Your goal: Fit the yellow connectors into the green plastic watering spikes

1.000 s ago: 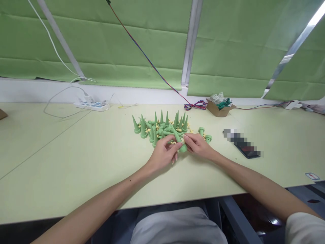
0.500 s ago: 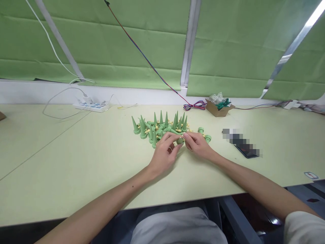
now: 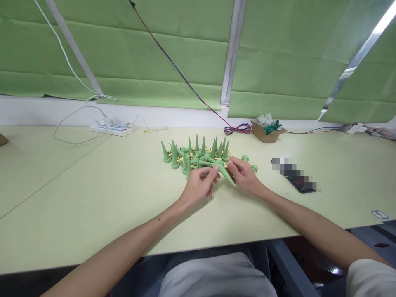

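Observation:
My left hand pinches a green plastic watering spike by its wide end, between thumb and fingers. The spike's tip slants down to the right, towards me. On the right, my right hand is closed, thumb against forefinger, on a small yellow plastic valve beside the spike's wide end. Its fingers hide most of this piece, and I cannot tell whether it is joined to the spike. Just beyond both hands lies a group of similar green spikes, several upright and others lying down, with yellow pieces among them.
Two green caps lie right of my right hand. A partly blurred phone-like dark object is further right. At the back of the table stand a cardboard box with plastic bags, a coiled red-blue cable and a white power strip.
The green spike has turned, so its length and tip now show pointing down to the right. My left hand has shifted its grip; my right hand has moved slightly right.

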`<state>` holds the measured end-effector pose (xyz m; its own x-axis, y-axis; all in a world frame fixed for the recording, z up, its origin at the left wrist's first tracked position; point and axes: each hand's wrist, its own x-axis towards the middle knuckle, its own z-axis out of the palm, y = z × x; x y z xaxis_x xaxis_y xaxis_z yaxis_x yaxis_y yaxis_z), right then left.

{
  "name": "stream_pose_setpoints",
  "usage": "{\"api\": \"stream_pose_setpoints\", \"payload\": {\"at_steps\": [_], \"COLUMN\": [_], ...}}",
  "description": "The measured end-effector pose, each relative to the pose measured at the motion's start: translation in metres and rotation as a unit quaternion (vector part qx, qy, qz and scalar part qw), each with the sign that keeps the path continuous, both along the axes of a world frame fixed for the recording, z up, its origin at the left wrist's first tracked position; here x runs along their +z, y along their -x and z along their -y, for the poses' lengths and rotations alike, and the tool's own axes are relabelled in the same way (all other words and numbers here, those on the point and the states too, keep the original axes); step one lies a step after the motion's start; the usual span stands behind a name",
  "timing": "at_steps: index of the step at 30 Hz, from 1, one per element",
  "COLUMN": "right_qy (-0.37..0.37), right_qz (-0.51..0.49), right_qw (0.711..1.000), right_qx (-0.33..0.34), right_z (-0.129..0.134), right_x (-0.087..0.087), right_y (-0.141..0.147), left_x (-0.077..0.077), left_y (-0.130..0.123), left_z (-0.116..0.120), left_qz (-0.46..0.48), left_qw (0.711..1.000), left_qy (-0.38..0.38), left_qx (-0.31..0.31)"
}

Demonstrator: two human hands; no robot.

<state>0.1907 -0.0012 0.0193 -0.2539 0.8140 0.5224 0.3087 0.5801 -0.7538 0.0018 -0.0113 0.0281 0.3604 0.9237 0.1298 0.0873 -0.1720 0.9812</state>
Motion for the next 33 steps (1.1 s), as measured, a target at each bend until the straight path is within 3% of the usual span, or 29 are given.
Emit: {"api": "stream_pose_setpoints", "payload": {"at_steps": [6,17,26,33], "right_qy": [0.016,0.039,0.077,0.083], "right_qz": [0.004,0.016,0.034,0.046], "right_qw": [0.999,0.997,0.996,0.994], "right_qx": [0.031,0.059,0.037,0.046], "right_z": [-0.001,-0.002,0.0,0.0], "right_x": [-0.002,-0.002,0.004,0.007], "right_y": [0.0,-0.002,0.0,-0.001], "left_x": [0.005,0.002,-0.006,-0.009], "left_y": [-0.001,0.001,0.0,0.002], "left_z": [0.002,0.004,0.004,0.002], "left_qz": [0.023,0.007,-0.021,-0.062], "left_qw": [0.997,1.0,0.992,0.972], "left_qy": [0.057,0.02,-0.122,-0.224], "left_qx": [-0.038,-0.015,0.038,0.02]}}
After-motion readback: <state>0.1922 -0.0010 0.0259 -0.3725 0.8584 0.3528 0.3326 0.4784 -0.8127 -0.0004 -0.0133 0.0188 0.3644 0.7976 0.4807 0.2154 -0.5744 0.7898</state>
